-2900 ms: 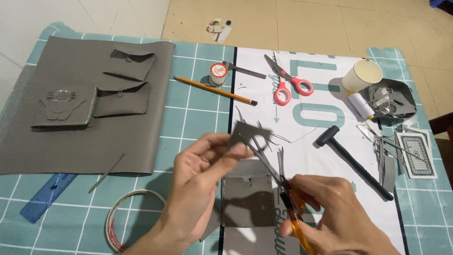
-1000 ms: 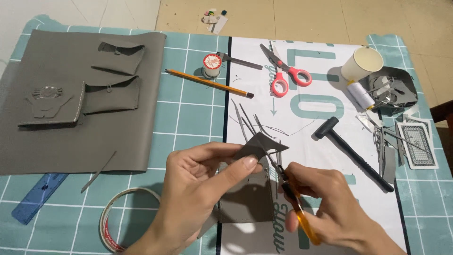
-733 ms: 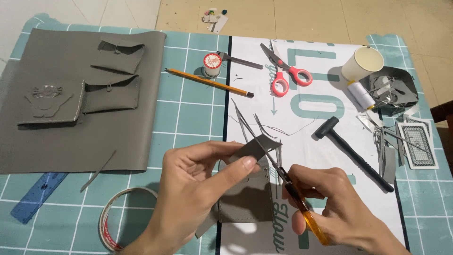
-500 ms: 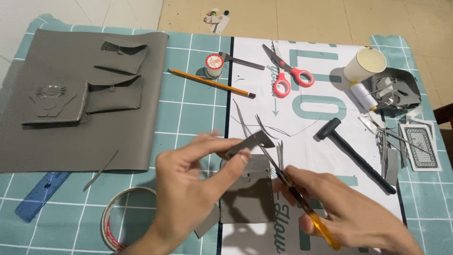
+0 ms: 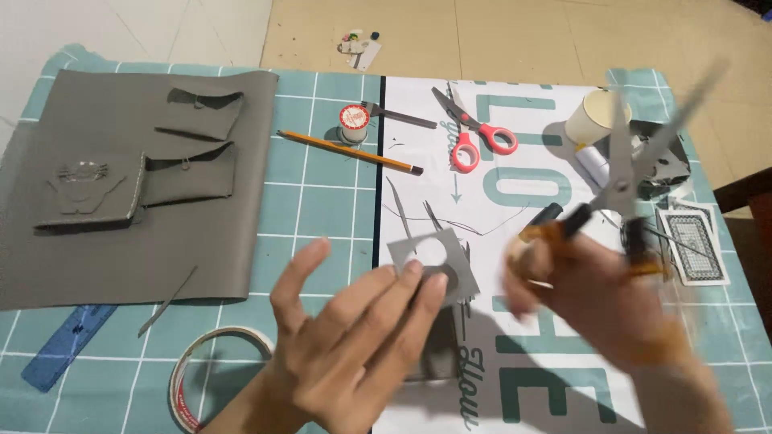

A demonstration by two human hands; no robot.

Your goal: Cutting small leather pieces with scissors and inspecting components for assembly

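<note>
My left hand (image 5: 350, 345) pinches a small grey leather piece (image 5: 430, 261) with a round cut-out between thumb and fingertips, just above the white printed sheet (image 5: 515, 193). My right hand (image 5: 595, 293), blurred by motion, grips orange-handled scissors (image 5: 635, 173) with the blades open and pointing up and away, to the right of the piece. A darker grey leather piece (image 5: 438, 350) lies flat under my left hand.
A large grey leather sheet (image 5: 121, 241) with cut pieces lies at left. Red scissors (image 5: 474, 137), a pencil (image 5: 350, 153), a thread spool (image 5: 354, 122), a paper cup (image 5: 597, 116), a tape roll (image 5: 213, 378), a blue ruler (image 5: 68, 345) and patterned cards (image 5: 696, 245) surround the green cutting mat (image 5: 322, 209).
My right hand has pulled the scissors away from the leather piece, swinging them up and to the right with blades apart. My left hand has opened its fingers wider while keeping the piece.
</note>
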